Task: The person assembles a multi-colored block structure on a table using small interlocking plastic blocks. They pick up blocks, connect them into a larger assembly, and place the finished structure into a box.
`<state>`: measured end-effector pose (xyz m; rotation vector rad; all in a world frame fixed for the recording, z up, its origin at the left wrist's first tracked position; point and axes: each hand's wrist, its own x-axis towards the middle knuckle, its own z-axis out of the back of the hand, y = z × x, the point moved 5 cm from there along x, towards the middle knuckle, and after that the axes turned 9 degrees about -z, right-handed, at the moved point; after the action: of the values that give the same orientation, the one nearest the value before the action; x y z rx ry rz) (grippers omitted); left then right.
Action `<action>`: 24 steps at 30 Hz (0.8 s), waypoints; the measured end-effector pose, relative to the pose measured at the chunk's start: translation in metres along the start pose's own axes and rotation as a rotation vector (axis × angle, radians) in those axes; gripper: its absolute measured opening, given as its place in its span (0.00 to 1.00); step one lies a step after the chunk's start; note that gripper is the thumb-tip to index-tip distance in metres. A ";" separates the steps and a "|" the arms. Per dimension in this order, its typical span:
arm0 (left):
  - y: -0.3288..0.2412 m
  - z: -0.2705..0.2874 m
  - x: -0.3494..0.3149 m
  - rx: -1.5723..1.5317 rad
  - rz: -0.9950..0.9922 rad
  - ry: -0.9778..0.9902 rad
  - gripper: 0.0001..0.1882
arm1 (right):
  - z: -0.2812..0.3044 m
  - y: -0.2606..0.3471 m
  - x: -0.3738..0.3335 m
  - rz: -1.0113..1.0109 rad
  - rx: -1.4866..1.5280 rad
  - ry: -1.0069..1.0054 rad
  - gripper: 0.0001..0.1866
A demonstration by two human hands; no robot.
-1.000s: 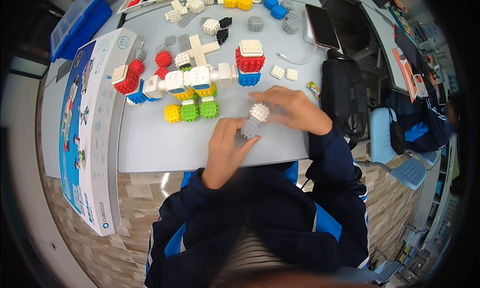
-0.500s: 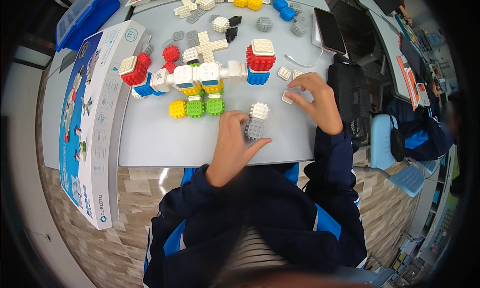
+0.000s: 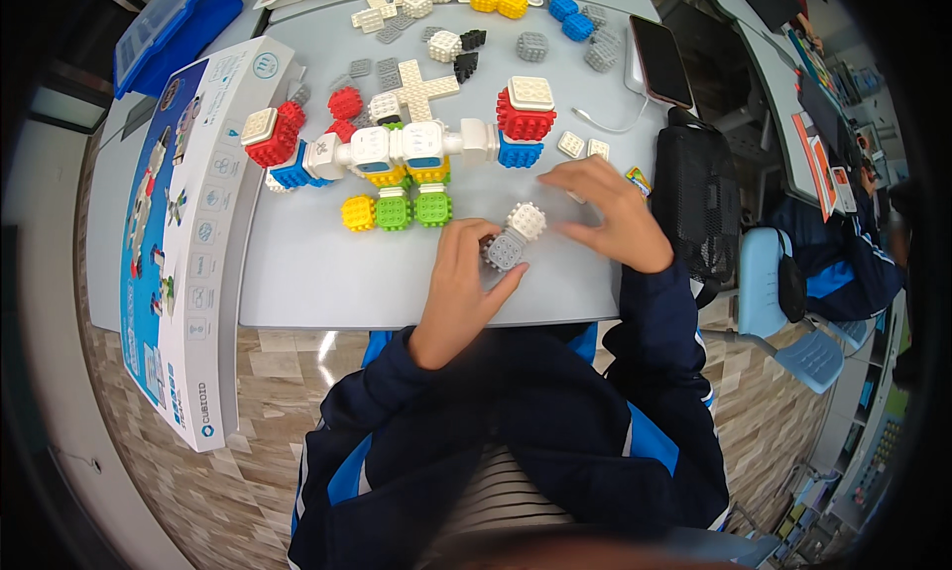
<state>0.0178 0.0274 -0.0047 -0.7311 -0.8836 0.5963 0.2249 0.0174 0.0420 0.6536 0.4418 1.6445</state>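
While hands (image 3: 458, 287) flank two cubes (image 3: 507, 252) | grey table (image 3: 327, 283) | blue chair (image 3: 761, 273) | wood-look floor (image 3: 278, 387)

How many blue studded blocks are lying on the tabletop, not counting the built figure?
2. One studded blue block lies toward the far edge of the grey table; the second blue block is beside it, nearer the person, left of the black rectangular phone. Others may be hidden.

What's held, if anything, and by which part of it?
Left grip: gray block, by its sides, joined to a white block. Right grip: cannot tell.
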 end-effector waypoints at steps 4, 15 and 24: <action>-0.007 -0.001 0.003 0.032 -0.003 0.002 0.33 | 0.016 -0.017 -0.010 -0.114 -0.136 -0.132 0.22; -0.009 -0.010 0.020 0.063 -0.068 -0.007 0.27 | -0.007 -0.018 -0.008 -0.271 0.478 0.107 0.20; -0.007 -0.004 0.012 -0.126 0.013 -0.013 0.24 | -0.022 -0.014 -0.005 -0.297 0.869 0.255 0.19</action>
<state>0.0283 0.0309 0.0049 -0.8479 -0.9349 0.5606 0.2219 0.0170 0.0153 0.9486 1.4097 1.2084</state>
